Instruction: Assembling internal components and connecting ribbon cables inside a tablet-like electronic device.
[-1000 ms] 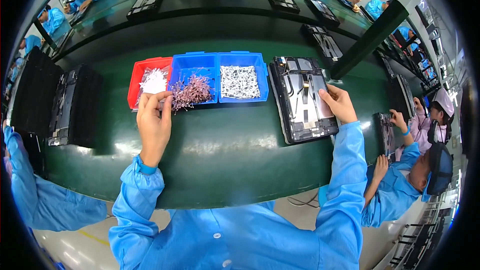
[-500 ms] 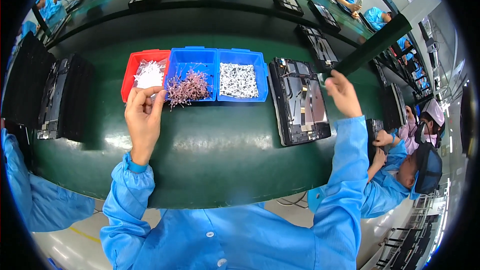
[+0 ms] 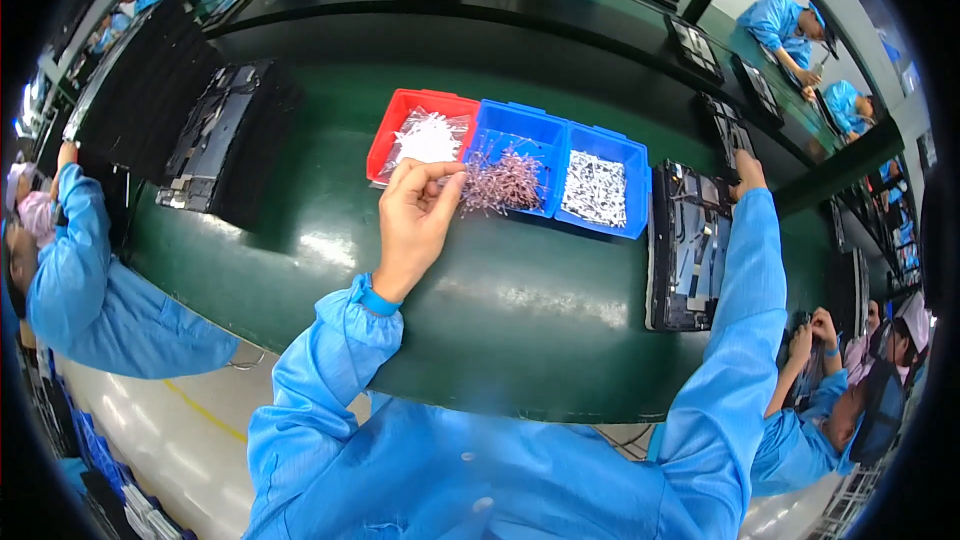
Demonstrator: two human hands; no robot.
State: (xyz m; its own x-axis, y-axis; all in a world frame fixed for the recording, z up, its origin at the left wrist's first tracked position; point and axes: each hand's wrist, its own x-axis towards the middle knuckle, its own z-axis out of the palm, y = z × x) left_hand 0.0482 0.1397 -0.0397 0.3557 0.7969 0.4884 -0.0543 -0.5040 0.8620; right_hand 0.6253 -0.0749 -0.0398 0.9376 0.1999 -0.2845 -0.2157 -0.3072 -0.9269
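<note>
My left hand (image 3: 418,220) is raised just in front of the bins, thumb and forefinger pinched together. Whatever is between those fingertips is too small to make out. Right behind it stand a red bin (image 3: 376,162) with white pieces in a clear bag and a blue bin (image 3: 548,155) holding a tangle of thin pinkish wire-like pieces (image 3: 505,180). My right hand (image 3: 748,176) reaches far right, its fingers closed at the near edge of a flat electronic unit (image 3: 722,120). Below that forearm lies a stack of similar opened units (image 3: 690,250), partly covered by the sleeve.
Another blue bin (image 3: 640,205) contains small white-and-black pieces. Dark stacked units (image 3: 215,130) stand at left. A raised shelf (image 3: 560,20) carries more units, and a dark post (image 3: 830,175) slants on the right. Co-workers sit on both sides and across.
My view has swung left, so the bench appears shifted right. My right hand has gone from beside the stack to the unit farther back. My left hand keeps its pinch by the bins.
</note>
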